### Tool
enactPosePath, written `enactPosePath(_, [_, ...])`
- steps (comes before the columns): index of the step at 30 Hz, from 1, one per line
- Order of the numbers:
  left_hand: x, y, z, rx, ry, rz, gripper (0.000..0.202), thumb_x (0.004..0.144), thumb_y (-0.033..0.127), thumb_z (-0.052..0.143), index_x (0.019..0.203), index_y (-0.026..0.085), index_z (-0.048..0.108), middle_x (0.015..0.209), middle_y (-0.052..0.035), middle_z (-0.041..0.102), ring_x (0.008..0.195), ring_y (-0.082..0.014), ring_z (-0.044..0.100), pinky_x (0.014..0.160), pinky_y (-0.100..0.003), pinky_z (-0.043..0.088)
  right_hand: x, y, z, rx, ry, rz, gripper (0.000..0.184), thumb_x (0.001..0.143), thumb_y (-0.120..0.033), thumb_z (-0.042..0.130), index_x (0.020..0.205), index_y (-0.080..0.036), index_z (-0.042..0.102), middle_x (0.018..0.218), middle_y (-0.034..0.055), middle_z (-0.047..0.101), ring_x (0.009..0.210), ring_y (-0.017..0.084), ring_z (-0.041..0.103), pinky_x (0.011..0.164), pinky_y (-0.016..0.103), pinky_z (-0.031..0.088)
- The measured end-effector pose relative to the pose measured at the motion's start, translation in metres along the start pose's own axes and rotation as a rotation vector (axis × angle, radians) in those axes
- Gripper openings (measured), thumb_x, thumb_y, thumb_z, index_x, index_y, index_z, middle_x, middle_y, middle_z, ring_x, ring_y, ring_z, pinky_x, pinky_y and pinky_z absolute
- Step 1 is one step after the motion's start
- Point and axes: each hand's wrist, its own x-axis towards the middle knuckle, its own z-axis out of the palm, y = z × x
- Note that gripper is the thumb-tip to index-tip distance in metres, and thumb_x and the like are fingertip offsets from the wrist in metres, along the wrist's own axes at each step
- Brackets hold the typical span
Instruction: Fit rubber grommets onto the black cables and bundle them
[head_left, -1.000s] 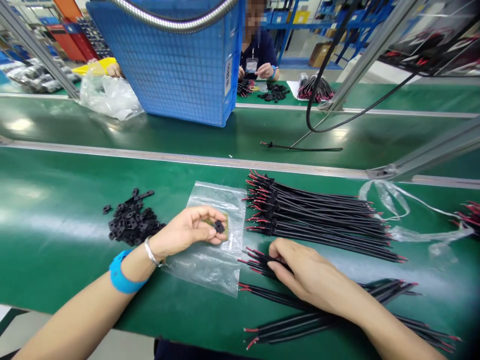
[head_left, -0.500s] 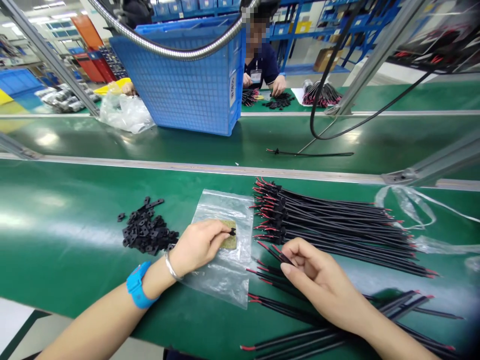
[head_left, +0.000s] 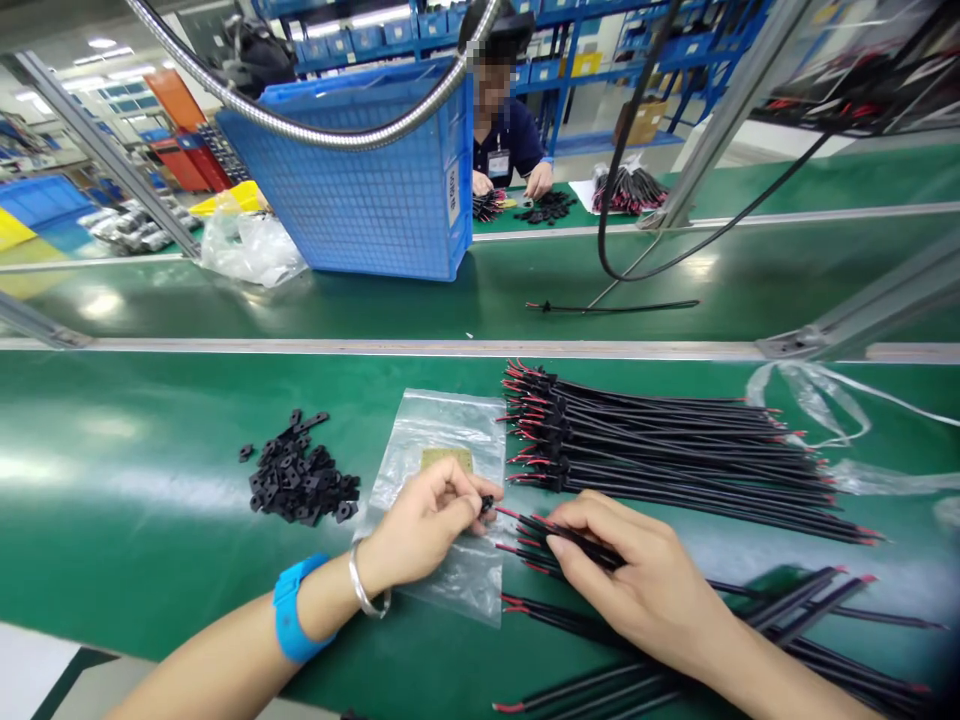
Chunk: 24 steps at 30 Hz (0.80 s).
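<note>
You're facing a blue crate (head_left: 360, 190); a crumpled bag (head_left: 251, 250) is lying left of it, a person (head_left: 501, 150) is sitting right of it.

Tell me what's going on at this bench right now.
A person at a green bench pinches a small black clip in the left hand and holds a black wire with red-tipped ends in the right hand. The clip sits right at the wire's end. A pile of clips lies to the left, a clear bag under the left hand, and a wire bundle beyond. A co-worker sits across the conveyor.
</note>
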Motion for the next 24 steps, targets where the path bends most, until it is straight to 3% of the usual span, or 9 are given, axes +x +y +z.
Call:
enactPosePath(2, [-0.002,0.001,0.005,-0.191,0.005,-0.074,0.027,0.085,0.037,0.063,0.076,0.017,0.047,0.104,-0.0098,0.069,0.071,-0.0124,0.066,0.076,-0.033,0.053,-0.001,0.001,0.003,-0.013,0.027,-0.038,0.011,0.093,-0.02,0.05,0.093,-0.021,0.061,0.078,0.0015,0.061,0.067,0.013,0.058,0.061,0.025,0.045])
enactPosePath(5, [-0.003,0.001,0.008,-0.306,0.03,-0.094,0.034,0.078,0.041,0.073,0.076,0.016,0.05,0.101,-0.0084,0.069,0.073,-0.0135,0.069,0.076,-0.032,0.054,-0.001,0.003,0.006,-0.044,0.056,-0.073,0.013,0.093,-0.017,0.05,0.095,-0.02,0.063,0.077,0.0026,0.062,0.066,0.013,0.059,0.059,0.024,0.046])
enactPosePath(10, [-0.003,-0.003,0.007,-0.423,-0.017,-0.076,0.036,0.07,0.033,0.082,0.078,0.015,0.052,0.101,-0.0056,0.069,0.081,-0.0129,0.069,0.077,-0.027,0.054,-0.002,0.004,0.006,-0.063,0.072,-0.112,0.014,0.093,-0.015,0.05,0.099,-0.019,0.062,0.077,0.0031,0.06,0.064,0.013,0.058,0.057,0.024,0.046])
enactPosePath(16, [-0.005,-0.008,0.013,-0.3,-0.036,-0.093,0.042,0.059,0.02,0.089,0.09,0.016,0.059,0.097,-0.0043,0.072,0.08,-0.0094,0.066,0.076,-0.022,0.053,-0.006,-0.002,0.006,-0.085,0.027,-0.181,0.016,0.092,-0.013,0.049,0.103,-0.02,0.059,0.077,0.0025,0.06,0.065,0.013,0.057,0.057,0.025,0.045])
enactPosePath(20, [-0.004,-0.012,0.017,-0.277,-0.011,-0.138,0.044,0.055,0.027,0.091,0.089,0.015,0.067,0.075,-0.0016,0.07,0.068,-0.0113,0.066,0.068,-0.023,0.054,-0.006,-0.005,0.006,-0.101,0.046,-0.188,0.013,0.092,-0.015,0.051,0.102,-0.02,0.058,0.075,0.0011,0.06,0.059,0.012,0.055,0.054,0.024,0.043])
enactPosePath(24, [-0.004,-0.012,0.018,-0.16,0.027,-0.004,0.033,0.053,0.029,0.091,0.076,0.015,0.072,0.074,-0.0024,0.068,0.064,-0.0115,0.064,0.062,-0.023,0.053,-0.007,-0.006,0.008,-0.08,0.018,-0.178,0.012,0.093,-0.014,0.048,0.1,-0.02,0.057,0.076,0.0014,0.058,0.063,0.013,0.055,0.056,0.024,0.043])
